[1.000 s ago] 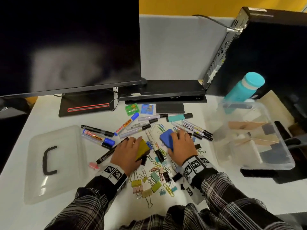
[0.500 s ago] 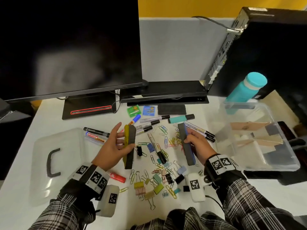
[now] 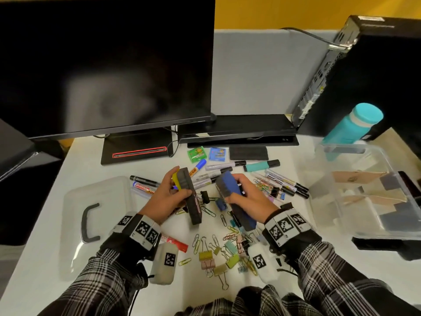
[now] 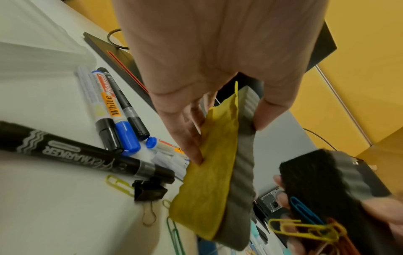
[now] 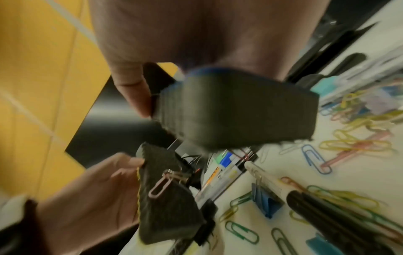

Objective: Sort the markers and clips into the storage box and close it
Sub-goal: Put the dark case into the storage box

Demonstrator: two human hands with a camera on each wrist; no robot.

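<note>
— While both erasers are off the counter [image 3: 68, 179], how would you list them?

— Item one: yellow-backed eraser [image 3: 188, 192], pinched by the left hand [image 3: 164, 199], thumb on the dark felt, fingers flat on the yellow side. Held on edge, I'd judge, so the paper clip clinging to the felt can be got at; the right wrist view shows one stuck there.

— Item two?

— Blue-backed eraser [image 3: 232, 199], gripped by the right hand [image 3: 248, 201], fingers curled over its top, felt turned toward the left hand. More clips [image 4: 305, 227] cling to it. Magnetic, probably; used as a collector.

— And the task's things?

— Markers [image 3: 214, 174] fanned beyond both hands. Loose clips [image 3: 218, 254] mostly below the wrists. Storage box [image 3: 373, 190], open, well out from the right hand. Lid [image 3: 95, 215], handle up, beside the left hand.
</note>
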